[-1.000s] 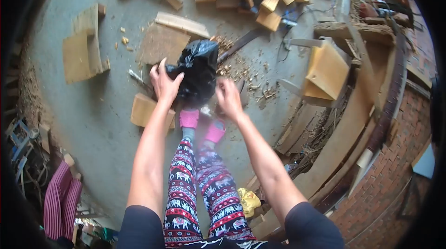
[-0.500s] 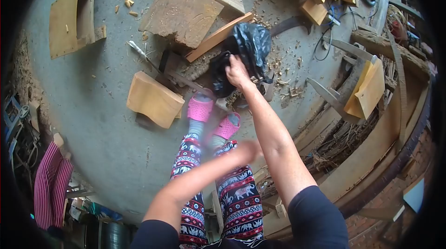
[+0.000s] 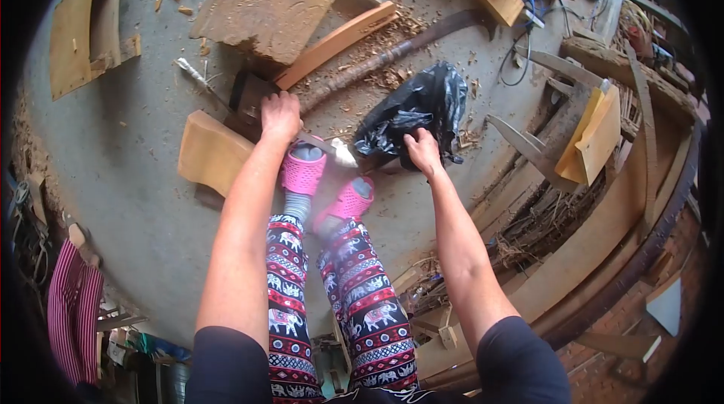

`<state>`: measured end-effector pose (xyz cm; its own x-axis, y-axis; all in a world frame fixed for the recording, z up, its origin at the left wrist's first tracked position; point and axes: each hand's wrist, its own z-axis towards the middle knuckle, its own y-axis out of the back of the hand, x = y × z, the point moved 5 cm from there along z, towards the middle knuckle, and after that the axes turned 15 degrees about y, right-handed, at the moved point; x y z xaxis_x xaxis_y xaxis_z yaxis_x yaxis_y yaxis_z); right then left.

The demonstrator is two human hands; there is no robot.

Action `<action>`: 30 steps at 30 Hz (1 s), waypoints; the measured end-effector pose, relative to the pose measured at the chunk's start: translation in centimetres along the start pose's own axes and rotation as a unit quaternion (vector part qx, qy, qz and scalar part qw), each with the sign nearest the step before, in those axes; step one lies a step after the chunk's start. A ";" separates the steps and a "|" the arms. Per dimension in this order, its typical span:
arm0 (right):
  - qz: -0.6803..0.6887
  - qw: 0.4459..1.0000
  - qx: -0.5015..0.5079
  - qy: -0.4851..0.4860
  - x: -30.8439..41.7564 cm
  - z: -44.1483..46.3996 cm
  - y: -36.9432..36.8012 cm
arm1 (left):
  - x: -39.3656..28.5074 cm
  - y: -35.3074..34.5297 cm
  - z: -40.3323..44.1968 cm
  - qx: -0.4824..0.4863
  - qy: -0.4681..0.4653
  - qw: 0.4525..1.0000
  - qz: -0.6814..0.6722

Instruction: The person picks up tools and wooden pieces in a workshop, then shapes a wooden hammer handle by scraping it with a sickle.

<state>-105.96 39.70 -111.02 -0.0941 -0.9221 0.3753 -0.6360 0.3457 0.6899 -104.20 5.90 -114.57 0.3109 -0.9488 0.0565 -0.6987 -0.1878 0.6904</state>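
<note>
My right hand (image 3: 424, 151) pinches the near edge of a black plastic bag (image 3: 422, 106), which lies crumpled on the floor just beyond my feet. My left hand (image 3: 280, 116) has curled fingers and is down by a dark block (image 3: 249, 98). What its fingers hold, if anything, is hidden. A thin metal bar with white-wrapped ends (image 3: 343, 153) runs under or close beside that hand. From near my left fingers, a long-handled tool with a curved blade (image 3: 460, 23) stretches away to the upper right. An orange-brown wooden strip (image 3: 335, 43) lies beyond the hand.
A large rough board (image 3: 264, 4) lies ahead, with wood chips around it. Curved wooden pieces (image 3: 213, 149) sit at left. Cut blocks (image 3: 501, 0) and cables are at upper right. Blades (image 3: 520, 140) stick out at right beside a yellow wooden piece (image 3: 599, 136). Pink sandals (image 3: 303, 170) are on my feet.
My left hand has swung from near my right forearm out to the dark block. My right hand has drawn the bag right and nearer, uncovering the long tool's handle.
</note>
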 end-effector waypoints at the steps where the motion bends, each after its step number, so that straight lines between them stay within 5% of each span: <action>1: 0.004 1.000 0.003 0.009 1.3 -0.5 0.9 | -0.1 0.3 0.0 -0.009 0.005 1.000 -0.015; 4: -0.024 0.978 -0.174 0.114 5.0 -2.9 3.3 | 0.7 0.2 -0.1 0.008 0.067 0.992 -0.110; 6: 0.003 0.970 -0.208 0.129 7.3 -4.2 4.2 | 0.6 2.3 -1.4 0.020 0.067 0.991 -0.113; 8: 0.162 0.962 -0.209 0.064 9.5 -5.5 4.7 | -0.5 4.5 -3.7 0.114 0.064 0.989 -0.064; 10: 0.179 0.955 -0.199 0.128 11.3 -6.0 4.4 | -1.8 6.8 -5.6 0.252 0.055 0.963 -0.076; 12: 0.484 0.871 -0.086 -0.031 12.2 -6.1 2.4 | -2.9 9.1 -7.5 0.356 -0.007 0.931 -0.081; 16: 0.620 0.775 -0.092 -0.079 15.1 -5.5 4.3 | -3.9 14.0 -9.7 0.316 -0.045 0.945 -0.065; 18: 0.660 0.744 -0.060 -0.091 16.4 -5.7 6.1 | -3.4 15.9 -10.3 0.321 -0.028 0.927 -0.192; 19: 0.652 0.752 -0.058 -0.081 16.7 -6.0 7.0 | -3.3 17.1 -11.5 0.370 0.016 0.873 -0.317; 22: 0.631 0.772 -0.058 -0.052 17.4 -8.2 9.7 | -3.8 21.8 -15.1 0.404 0.016 0.815 -0.415; 26: 0.656 0.752 -0.032 -0.063 17.9 -13.4 12.8 | -5.3 24.4 -22.0 0.473 -0.024 0.763 -0.440; 28: 0.700 0.710 -0.020 -0.072 17.7 -16.0 13.1 | -4.4 25.4 -27.9 0.496 0.004 0.696 -0.519; 30: 0.732 0.675 0.013 -0.094 18.3 -18.5 13.4 | -2.4 24.1 -34.3 0.596 0.029 0.548 -0.587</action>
<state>-102.02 30.68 -83.45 -0.7291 0.3982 0.5567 0.2312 0.9088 -0.3473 -99.69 12.37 -73.32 0.9922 0.0064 0.1243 0.0902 -0.7247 -0.6832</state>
